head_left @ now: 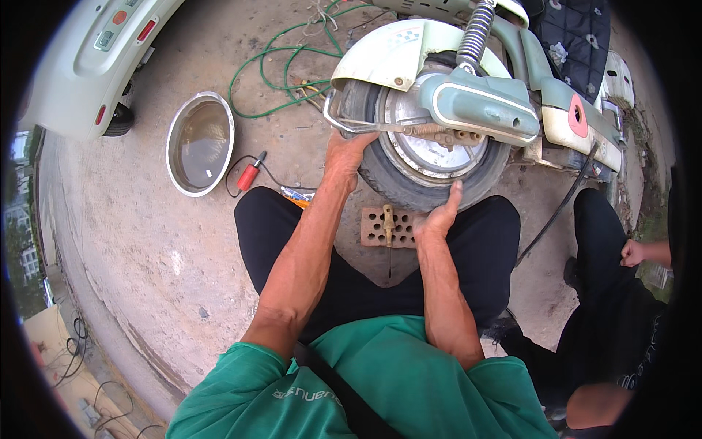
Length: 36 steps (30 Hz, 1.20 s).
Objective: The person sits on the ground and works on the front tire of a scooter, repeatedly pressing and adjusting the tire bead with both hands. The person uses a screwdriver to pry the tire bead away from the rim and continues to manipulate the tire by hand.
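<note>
A scooter's wheel (395,179), with a black tyre and a silver hub, sits in front of me under a pale fender (376,58). My left hand (349,150) is closed round the tyre's left side, just below a bent metal bar (333,110). At the tyre's lower edge, my right hand (437,218) grips with its thumb up on the sidewall; its other fingers are mostly hidden beneath. A grey-green swingarm cover (479,108) and a coil-spring shock absorber (477,33) cross the wheel. Between my knees lies a brick with holes (371,228), a brass-coloured tool (388,223) on it.
A metal basin (170,150) of murky water stands at the left, near a red-handled tool (248,177) with a cord. A green hose (263,55) coils behind. A pale vehicle (80,73) is at far left. Another person's hand (633,253) rests on their knee at right.
</note>
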Tool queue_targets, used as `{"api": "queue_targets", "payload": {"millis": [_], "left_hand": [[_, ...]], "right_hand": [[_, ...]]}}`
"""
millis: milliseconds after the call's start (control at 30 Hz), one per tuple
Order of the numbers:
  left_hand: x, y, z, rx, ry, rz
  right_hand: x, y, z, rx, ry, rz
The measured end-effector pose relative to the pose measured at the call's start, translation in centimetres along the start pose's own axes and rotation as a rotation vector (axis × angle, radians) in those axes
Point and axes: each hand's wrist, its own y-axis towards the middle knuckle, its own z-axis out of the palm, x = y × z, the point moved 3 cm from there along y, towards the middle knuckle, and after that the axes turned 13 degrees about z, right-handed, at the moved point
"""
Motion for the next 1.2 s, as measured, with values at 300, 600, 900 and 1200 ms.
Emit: {"api": "queue_targets", "payload": {"millis": [300, 600, 900, 1200], "left_hand": [[1.5, 0.6, -0.6, 0.128, -0.147, 0.04], [1.9, 0.2, 0.0, 0.122, -0.203, -0.014], [2.4, 0.6, 0.0, 0.137, -0.257, 0.006], [2.7, -0.1, 0.4, 0.082, -0.27, 0.037]], "right_hand": [[0.4, -0.8, 0.7, -0.034, 0.045, 0.003], [0.7, -1.2, 1.2, -0.028, 0.025, 0.016], [0.5, -1.1, 1.2, 0.055, 0.091, -0.003], [2.4, -0.3, 0.8, 0.099, -0.031, 0.032]]}}
